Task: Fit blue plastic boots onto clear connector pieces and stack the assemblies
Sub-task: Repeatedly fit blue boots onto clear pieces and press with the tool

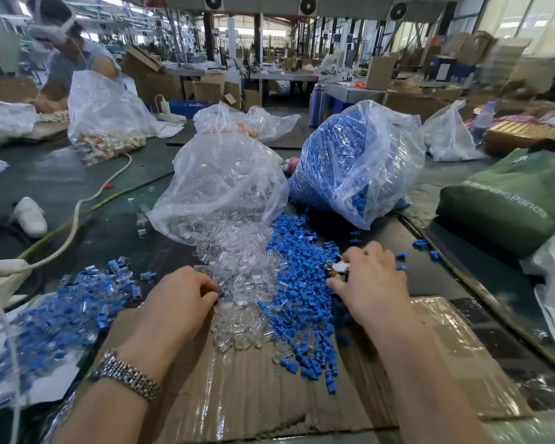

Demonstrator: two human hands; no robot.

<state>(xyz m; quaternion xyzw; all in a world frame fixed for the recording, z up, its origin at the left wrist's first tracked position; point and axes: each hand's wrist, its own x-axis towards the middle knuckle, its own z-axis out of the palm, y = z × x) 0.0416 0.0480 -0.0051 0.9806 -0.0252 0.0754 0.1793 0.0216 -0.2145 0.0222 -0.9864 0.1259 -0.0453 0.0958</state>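
Left hand [186, 296] was curled down into the clear pieces [241, 283], fingertips pinching in the pile; which piece, I couldn't tell. Right hand [370, 277] was curled over a small shiny thing [335, 270] beside the blue boots [298, 283]. Both piles sat mid-table, finished ones [68, 312] at near left. Parts looked light and slick: I'd pinch them by their sides.
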